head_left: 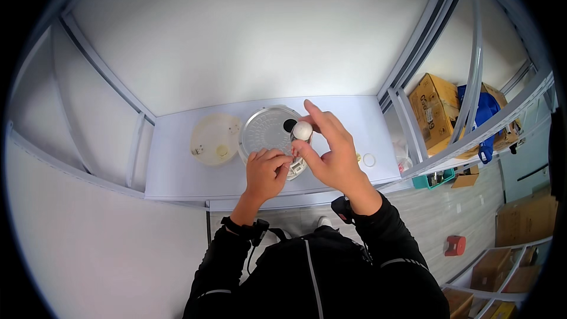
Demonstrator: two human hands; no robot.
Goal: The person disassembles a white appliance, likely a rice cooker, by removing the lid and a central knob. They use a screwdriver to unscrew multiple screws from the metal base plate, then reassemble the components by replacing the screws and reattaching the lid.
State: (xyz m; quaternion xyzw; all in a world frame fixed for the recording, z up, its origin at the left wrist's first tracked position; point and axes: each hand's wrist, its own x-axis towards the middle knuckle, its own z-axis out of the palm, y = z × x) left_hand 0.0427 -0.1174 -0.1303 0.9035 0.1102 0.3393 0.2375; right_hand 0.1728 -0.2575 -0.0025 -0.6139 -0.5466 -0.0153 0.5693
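My right hand grips a small cylinder with a white round top over the right part of a round silver plate. My left hand is curled at the plate's front, fingertips close below the cylinder; what they pinch is too small to tell. A black disc lies beside the cylinder, and a pale component shows at the plate's front right. A beige round piece with a small yellowish disc rests at the left. A thin white ring lies at the right.
The white bench sits within a metal frame. On the right are cardboard boxes, a blue bag, a teal crate, a red stool and lower shelves with more boxes.
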